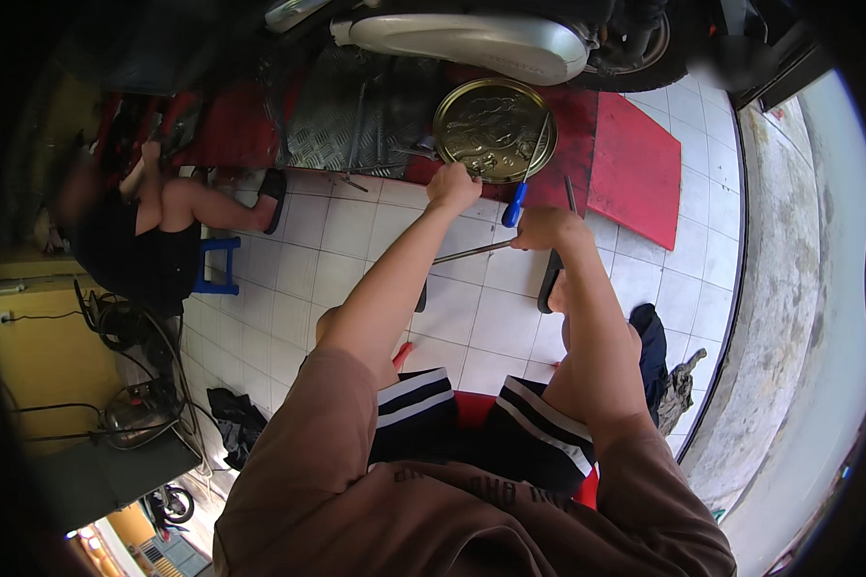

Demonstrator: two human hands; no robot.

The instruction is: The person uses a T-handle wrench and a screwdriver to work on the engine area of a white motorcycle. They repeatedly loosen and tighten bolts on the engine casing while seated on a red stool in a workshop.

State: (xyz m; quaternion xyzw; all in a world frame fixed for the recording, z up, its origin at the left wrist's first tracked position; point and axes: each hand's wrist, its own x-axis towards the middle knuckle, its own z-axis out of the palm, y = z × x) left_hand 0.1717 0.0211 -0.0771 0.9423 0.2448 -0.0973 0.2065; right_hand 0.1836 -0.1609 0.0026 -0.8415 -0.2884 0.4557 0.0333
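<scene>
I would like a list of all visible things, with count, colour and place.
Motorcycle: one, silver cover, black tyre, top.
Round tray: one, gold, on platform.
Screwdriver: one, blue handle, across tray's right side.
Metal rods: two lengths, grey, at right hand; perhaps one tool.
Platform: one, red, with grey tread plate, top.
Panel: one, red, right of tray.
Stool: one, blue, left.
Co-worker: one, black clothes, left.
Cloth-like heaps: three, two black, one grey, floor.
Hoses: several, black, left.
Tiles: many, white, floor.
Shirt: one, brown, bottom.
Shorts: one pair, black, white-striped, lower centre.
Left hand: one, bare, at tray's near rim.
Right hand: one, bare, around metal rod.
</scene>
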